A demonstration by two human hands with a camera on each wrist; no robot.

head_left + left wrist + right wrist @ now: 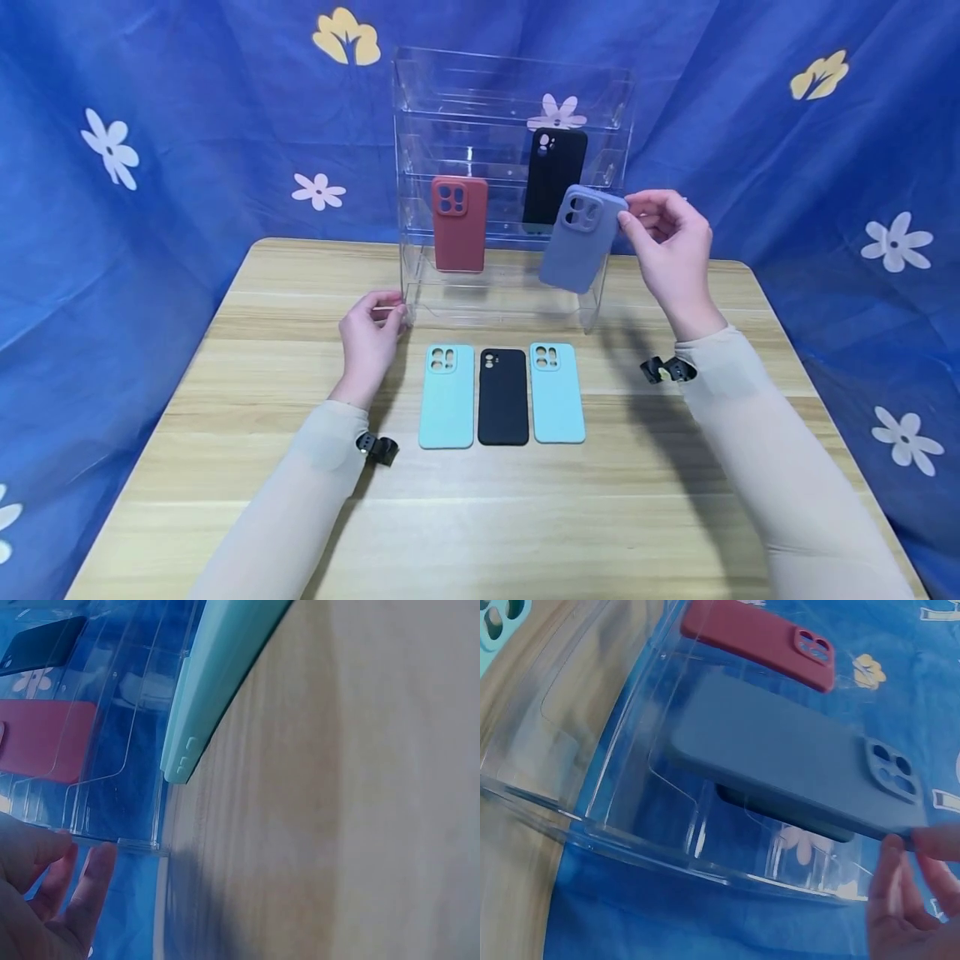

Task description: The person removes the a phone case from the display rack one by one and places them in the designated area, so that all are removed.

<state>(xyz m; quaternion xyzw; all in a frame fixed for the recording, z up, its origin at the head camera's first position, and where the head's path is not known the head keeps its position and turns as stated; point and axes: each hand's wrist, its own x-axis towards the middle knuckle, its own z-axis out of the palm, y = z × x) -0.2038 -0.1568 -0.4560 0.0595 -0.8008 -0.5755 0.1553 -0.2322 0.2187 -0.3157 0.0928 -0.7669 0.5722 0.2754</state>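
My right hand [671, 250] pinches a lavender-blue phone case [581, 242] by its upper corner. The case is tilted in front of the right part of a clear tiered display rack [510, 317], its camera cutouts at the top. In the right wrist view, the thumb and fingers meet at the edge of the blue case [780, 750] near its camera opening. My left hand [371, 342] holds the rack's lower left side edge with thumb and fingertips, also seen in the left wrist view, where the fingers [94, 889] lie against the clear side.
A red phone case [460, 229] stands on a lower left tier, and a black case [553, 175] stands higher at the right. Before the rack, a mint case [446, 400], a black case [503, 400] and another mint case [557, 396] lie on the wooden table [480, 533]. A blue curtain [225, 125] hangs behind.
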